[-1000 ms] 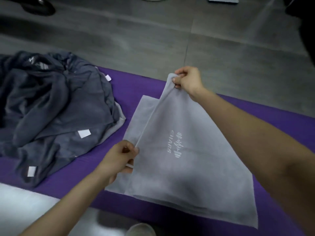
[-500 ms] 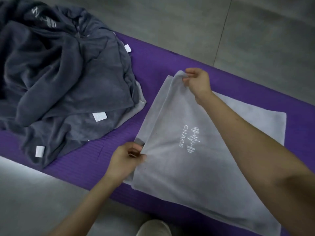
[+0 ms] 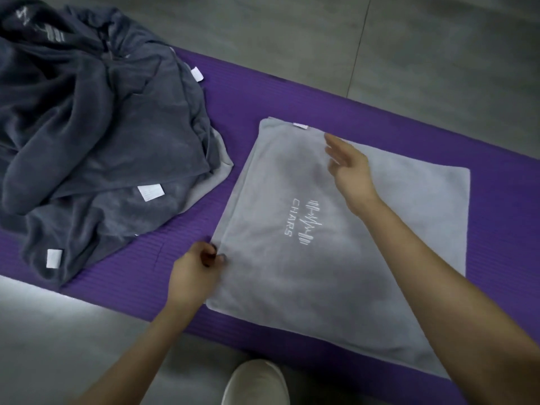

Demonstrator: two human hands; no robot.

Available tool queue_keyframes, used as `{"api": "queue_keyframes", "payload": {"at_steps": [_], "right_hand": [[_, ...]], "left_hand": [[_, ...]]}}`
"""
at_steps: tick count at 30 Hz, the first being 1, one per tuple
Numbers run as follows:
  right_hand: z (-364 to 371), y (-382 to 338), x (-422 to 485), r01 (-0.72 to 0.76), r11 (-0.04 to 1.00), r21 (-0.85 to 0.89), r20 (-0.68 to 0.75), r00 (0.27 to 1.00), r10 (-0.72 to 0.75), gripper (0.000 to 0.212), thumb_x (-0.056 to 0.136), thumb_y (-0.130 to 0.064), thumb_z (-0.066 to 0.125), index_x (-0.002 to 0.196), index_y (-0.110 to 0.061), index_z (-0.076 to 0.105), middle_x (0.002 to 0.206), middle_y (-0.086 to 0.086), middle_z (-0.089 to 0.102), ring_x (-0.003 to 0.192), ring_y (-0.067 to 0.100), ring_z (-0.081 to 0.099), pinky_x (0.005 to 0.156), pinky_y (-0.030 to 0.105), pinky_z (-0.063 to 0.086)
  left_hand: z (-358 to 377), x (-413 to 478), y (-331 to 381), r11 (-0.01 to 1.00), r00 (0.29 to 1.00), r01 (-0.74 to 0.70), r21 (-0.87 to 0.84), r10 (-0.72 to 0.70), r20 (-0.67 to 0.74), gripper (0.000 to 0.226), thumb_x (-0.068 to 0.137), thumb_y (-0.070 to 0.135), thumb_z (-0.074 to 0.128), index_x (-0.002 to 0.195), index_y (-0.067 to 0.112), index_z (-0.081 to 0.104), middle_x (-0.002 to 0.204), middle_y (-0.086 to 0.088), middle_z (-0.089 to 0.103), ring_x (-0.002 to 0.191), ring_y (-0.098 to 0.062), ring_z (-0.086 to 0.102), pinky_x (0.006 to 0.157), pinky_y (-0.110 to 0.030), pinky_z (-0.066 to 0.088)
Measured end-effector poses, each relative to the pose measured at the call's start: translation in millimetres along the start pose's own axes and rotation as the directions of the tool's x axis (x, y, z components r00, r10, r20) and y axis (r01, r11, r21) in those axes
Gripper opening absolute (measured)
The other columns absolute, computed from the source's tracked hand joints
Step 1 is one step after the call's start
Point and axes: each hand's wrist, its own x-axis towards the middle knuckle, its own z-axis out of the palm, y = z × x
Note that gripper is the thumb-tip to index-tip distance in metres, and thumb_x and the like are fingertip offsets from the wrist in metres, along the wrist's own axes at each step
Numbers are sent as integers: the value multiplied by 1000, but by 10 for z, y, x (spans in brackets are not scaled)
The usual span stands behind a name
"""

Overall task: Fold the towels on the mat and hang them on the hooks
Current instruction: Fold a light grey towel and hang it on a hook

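The left grip (image 3: 195, 276) has its fingers curled and pinches the left edge of the light grey towel (image 3: 306, 287), with thumb and fingertips closed on the cloth. The right grip (image 3: 349, 168) is spread, fingers straight and relaxed, above the towel's far part (blur hides whether it touches the cloth). The towel lies flat, folded over itself, on the purple mat (image 3: 263, 92). It reaches from the left grip past the right grip and out to the right of both. Its white "CHARS" logo (image 3: 301, 222) sits between the two grips, and a small white tag (image 3: 301, 126) shows at the far edge, just beyond the right grip. Well apart to the left of the left grip, a heap of dark grey towels (image 3: 102, 127) lies crumpled on the same mat, with white labels (image 3: 150, 192) showing. Nearer than the left grip, a pale shoe (image 3: 257, 384) stands on the grey floor (image 3: 409, 39).
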Motion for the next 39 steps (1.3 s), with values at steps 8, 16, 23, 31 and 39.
{"api": "queue_keyframes", "payload": {"at_steps": [8,16,23,31,39], "right_hand": [[-1063,1117,-1880,-105,823,-559,-333,937,-107,35,94,-24,47,124,-13,61,129,11,59,118,29,55,103,43,41],[-1316,1746,-2543,-177,452,-874,-213,976,-31,54,98,-46,18,145,-24,31,152,8,30,142,21,20,115,48,11],[-1346,1756,-2585,-159,427,-890,-197,979,-47,54,97,-47,22,146,-27,29,153,5,28,143,19,17,116,52,9],[-1600,1489,-2600,-576,706,-412,-677,712,186,41,87,-38,54,112,-6,59,95,14,64,88,35,60,72,39,44],[-1488,863,-2265,-469,836,-285,-580,779,240,14,85,-20,61,79,-9,54,76,6,59,72,24,53,68,35,42]], "left_hand": [[70,-222,61,831,942,-295,471,336,-2,32,80,19,47,103,1,59,92,-27,58,80,-44,54,74,-46,43],[729,-110,337,382,643,-749,542,616,454,54,98,44,15,141,21,37,146,-12,39,135,-38,31,109,-57,23],[726,-84,195,372,684,-719,588,532,500,59,95,56,6,147,30,19,155,-1,18,143,-24,10,112,-58,1],[582,-204,210,551,665,-726,411,713,221,51,91,43,36,122,11,60,130,-15,54,122,-33,47,105,-46,33],[345,-259,449,904,916,-385,-187,399,41,13,91,12,56,100,13,65,95,2,66,86,-16,60,75,-14,46]]}}
